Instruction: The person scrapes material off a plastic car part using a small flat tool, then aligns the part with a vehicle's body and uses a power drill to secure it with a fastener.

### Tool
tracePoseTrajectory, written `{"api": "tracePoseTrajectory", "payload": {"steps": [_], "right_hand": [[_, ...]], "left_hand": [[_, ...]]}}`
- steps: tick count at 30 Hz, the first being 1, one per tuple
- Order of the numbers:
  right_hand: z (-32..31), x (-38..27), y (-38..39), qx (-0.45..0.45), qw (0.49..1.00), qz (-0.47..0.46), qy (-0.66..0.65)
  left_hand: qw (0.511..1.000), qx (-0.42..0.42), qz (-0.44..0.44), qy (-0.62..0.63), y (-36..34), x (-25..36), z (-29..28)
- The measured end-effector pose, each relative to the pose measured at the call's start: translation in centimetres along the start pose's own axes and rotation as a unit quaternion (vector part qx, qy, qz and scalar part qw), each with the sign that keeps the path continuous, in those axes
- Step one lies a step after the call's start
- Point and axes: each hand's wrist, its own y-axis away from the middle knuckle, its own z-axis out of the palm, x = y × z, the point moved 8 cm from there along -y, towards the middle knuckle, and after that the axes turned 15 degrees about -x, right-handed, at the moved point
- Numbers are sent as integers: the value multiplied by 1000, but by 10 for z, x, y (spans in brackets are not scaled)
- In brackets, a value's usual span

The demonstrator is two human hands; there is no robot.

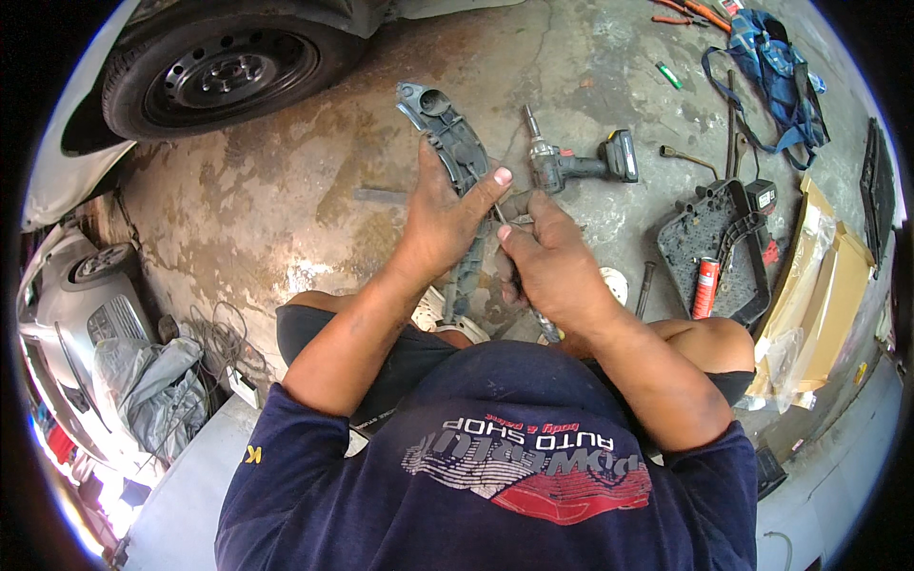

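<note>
My left hand (441, 221) grips a long, curved grey plastic part (440, 124), its thumb across the upper half, with the lower end hanging down behind my wrist. My right hand (557, 268) is closed around a screwdriver (549, 329), its thumb along the thin metal shaft, whose tip is at the part near my left thumb; whether it touches is unclear. Just beyond my right hand, a cordless power tool (581, 167) with a socket attachment lies on the concrete floor (238, 195).
Car wheel (228, 71) at upper left; bumper (100, 309), plastic sheeting (152, 400) and cables (233, 357) at left. Right: black tray (685, 252), red can (705, 285), cardboard (819, 314), long tools (645, 290), blue strapped bag (762, 57), small green object (668, 74).
</note>
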Motion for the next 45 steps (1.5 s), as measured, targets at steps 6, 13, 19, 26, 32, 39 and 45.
{"api": "tracePoseTrajectory", "payload": {"steps": [6,13,19,26,32,39,45], "right_hand": [[-2,-2,-6,124,959,-145,211],[-5,0,-14,10,997,-62,50],[-12,-6,-14,-64,996,6,-54],[-13,-10,-20,81,957,-175,217],[-12,-2,-23,43,984,-134,106],[-7,11,-30,-92,978,-149,-111],[-5,6,-30,-115,963,-125,-208]], "left_hand": [[993,14,-42,112,-11,-8,6],[975,-14,-127,183,-8,-20,9],[987,-45,-95,122,-9,-22,5],[977,-41,-148,151,-13,-14,0],[962,-57,-197,179,-11,-21,5],[968,-70,-167,171,-12,-14,6],[975,-23,-31,220,-17,-41,-11]]}}
